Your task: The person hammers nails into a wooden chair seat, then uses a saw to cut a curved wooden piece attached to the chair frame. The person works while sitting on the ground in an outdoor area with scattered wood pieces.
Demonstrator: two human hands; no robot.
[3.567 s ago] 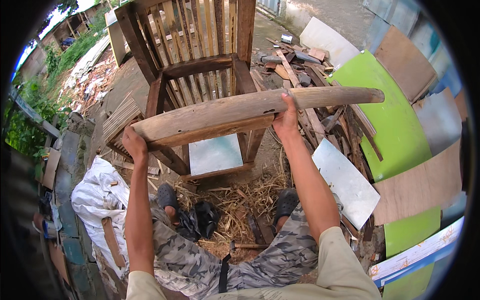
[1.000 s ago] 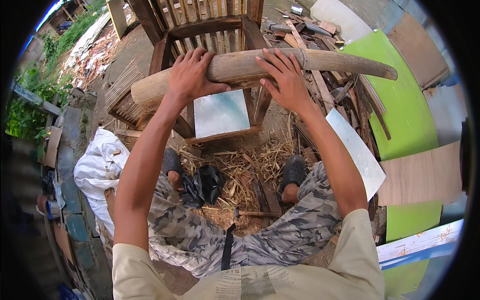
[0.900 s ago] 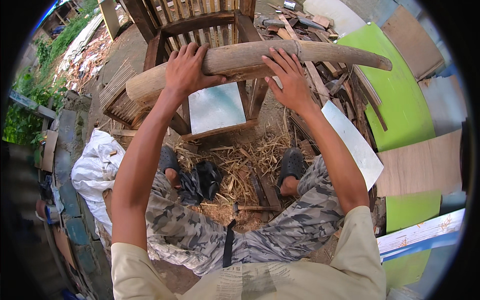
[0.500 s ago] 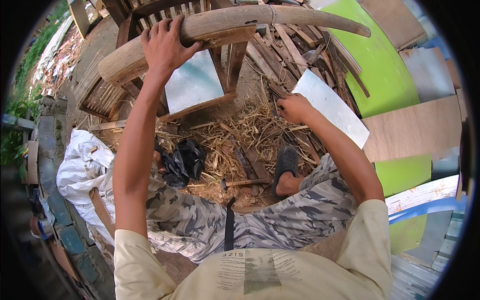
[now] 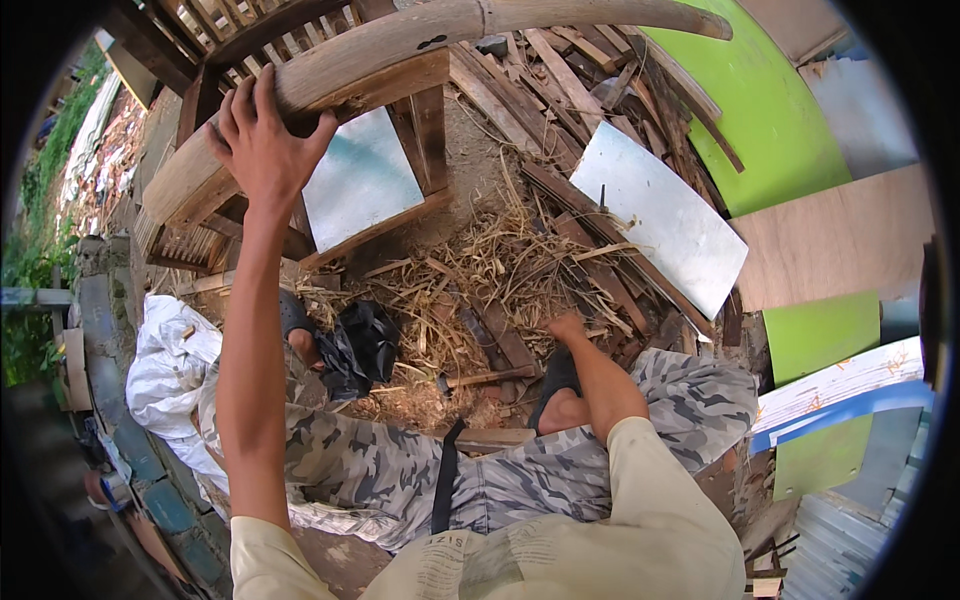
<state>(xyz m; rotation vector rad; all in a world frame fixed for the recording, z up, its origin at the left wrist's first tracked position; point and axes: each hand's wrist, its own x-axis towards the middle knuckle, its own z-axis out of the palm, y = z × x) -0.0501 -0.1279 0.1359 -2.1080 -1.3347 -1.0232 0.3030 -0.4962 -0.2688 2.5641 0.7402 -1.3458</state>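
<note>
Head view, looking down past the knees: the left hand (image 5: 262,140) is up high, arm stretched out straight, fingers spread wide and curled over the top edge of the long wooden beam (image 5: 420,45). The palm lies flat against the beam's near face, so that is a broad, open-fingered clasp on the wood, and the beam sits right under the fingers and runs away to the right, tapering to a rounded tip near the green panel (image 5: 770,110). The beam rests across the top of the wooden frame (image 5: 425,130), which stands upright with a pale sheet (image 5: 360,185) leaning inside it.

Down low, the right hand (image 5: 566,328) is well apart from the beam, reaching into the heap of dry straw and wood scraps (image 5: 480,290) on the ground. Its fingers are buried among the splinters, so whether it grips anything I cannot tell. Just beside it on the left lies a hammer (image 5: 485,378), not touched. A black bag (image 5: 362,345) sits by the left foot, a flat metal sheet (image 5: 655,215) lies to the upper right
</note>
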